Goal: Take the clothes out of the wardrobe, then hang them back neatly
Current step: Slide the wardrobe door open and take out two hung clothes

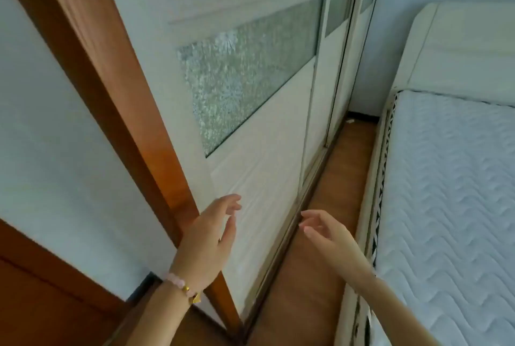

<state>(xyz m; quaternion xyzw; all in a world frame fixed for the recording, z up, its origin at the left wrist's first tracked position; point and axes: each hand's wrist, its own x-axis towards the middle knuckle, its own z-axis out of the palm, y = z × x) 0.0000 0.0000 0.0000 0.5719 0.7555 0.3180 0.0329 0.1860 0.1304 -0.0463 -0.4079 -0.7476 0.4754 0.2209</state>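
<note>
We reach both hands toward the shut sliding wardrobe door (259,167), left hand (207,239) just at its panel and right hand (327,237) near its edge, fingers spread and holding nothing, likely to slide it open. The clothes are hidden behind it; a bare quilted mattress (451,192) lies close across the narrow wooden floor (328,220).

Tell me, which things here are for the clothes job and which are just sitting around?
For the job:
wardrobe sliding door, closed
left hand, open, reaching for the door
right hand, open and empty

Just there:
mattress
headboard
wooden door frame
wooden floor
bead bracelet on the left wrist

No clothes are visible.
</note>
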